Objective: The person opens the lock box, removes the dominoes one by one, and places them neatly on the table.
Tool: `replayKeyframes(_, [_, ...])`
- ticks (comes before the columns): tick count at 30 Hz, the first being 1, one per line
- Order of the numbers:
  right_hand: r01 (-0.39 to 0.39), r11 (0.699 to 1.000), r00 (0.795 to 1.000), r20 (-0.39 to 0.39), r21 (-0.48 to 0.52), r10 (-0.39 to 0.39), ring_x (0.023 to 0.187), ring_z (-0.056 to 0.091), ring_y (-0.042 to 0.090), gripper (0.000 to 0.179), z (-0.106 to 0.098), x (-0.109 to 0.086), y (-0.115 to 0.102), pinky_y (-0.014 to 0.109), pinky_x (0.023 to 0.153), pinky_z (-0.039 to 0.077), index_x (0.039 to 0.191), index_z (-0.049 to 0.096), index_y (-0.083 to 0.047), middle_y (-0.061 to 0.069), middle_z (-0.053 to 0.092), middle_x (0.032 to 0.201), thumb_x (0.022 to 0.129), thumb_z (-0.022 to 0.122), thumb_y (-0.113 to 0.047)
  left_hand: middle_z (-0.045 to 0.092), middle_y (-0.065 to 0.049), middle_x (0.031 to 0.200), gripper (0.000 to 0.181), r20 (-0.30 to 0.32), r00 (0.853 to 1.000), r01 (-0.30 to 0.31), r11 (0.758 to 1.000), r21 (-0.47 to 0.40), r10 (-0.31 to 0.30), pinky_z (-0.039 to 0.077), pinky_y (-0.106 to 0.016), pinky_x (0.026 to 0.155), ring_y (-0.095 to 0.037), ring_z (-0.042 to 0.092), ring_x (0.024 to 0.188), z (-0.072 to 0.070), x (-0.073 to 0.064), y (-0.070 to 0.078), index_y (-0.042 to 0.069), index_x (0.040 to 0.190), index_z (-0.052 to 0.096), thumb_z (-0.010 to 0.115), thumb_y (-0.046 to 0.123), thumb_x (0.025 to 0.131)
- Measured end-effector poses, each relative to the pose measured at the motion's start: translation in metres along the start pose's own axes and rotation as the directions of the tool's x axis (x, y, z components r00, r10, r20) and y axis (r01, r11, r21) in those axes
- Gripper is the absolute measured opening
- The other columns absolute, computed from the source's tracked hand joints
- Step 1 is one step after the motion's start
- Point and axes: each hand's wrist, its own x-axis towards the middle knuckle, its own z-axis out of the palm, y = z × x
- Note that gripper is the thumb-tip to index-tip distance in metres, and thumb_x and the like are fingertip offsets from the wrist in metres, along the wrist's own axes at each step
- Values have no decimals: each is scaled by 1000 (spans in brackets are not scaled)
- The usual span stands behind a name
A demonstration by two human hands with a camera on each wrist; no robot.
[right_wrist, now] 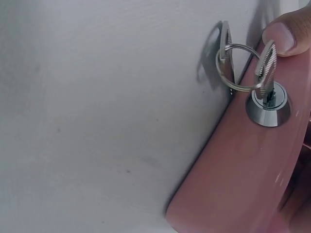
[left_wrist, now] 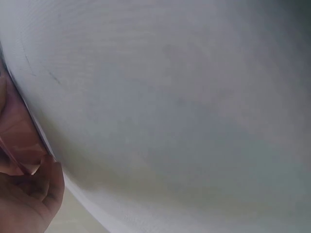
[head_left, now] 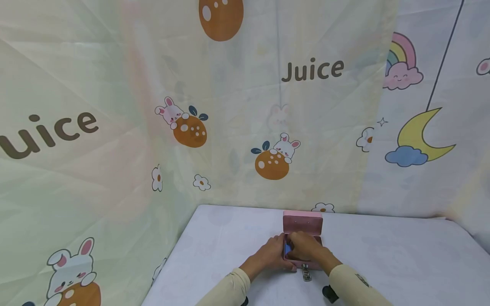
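A small pink metal lock box (head_left: 302,223) stands on the white table with its lid raised at the back. My left hand (head_left: 273,255) holds the box at its left side, the thumb at the front corner. Inside the box is my right hand (head_left: 304,246), its fingertips hidden by the hand and the walls. Something blue (head_left: 288,248) shows in the box beside those fingers; its kind is unclear. On the front wall, a key (right_wrist: 266,70) sits in the round lock (right_wrist: 268,109), joined by a ring to a second key (right_wrist: 225,48).
The white table (head_left: 214,242) extends to both sides of the box. Behind it and at the left hang printed cloth walls (head_left: 237,187) with rabbits and fruit. A black device (head_left: 330,294) is at the right wrist.
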Motion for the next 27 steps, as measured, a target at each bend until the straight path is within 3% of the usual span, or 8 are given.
replayKeyframes(15, [-33,999,999,-8,19,33,91,63,19,52,2,-1,0,50,95,55,118,65,-7,6,71,104,73,90,-15,59,0,127,100,5,1000,24,999,-21,-24,51,-30,100,-11,55,115,-2,-1,3,14,147,39,89,52,70])
replayKeyframes(21, [-10,1000,1000,4,8,10,85,61,16,39,5,2,4,47,91,56,111,70,-6,5,72,99,77,87,-14,58,1,127,102,5,1000,25,999,-22,-25,51,-30,100,-10,55,116,0,1,2,16,149,37,89,53,69])
replayKeyframes(27, [-43,998,998,38,54,41,78,58,17,35,6,1,4,45,83,58,108,70,-3,4,70,92,77,86,-11,59,1,125,101,1,1000,15,1000,-18,-15,51,-29,99,-9,54,114,0,1,2,15,147,39,89,52,68])
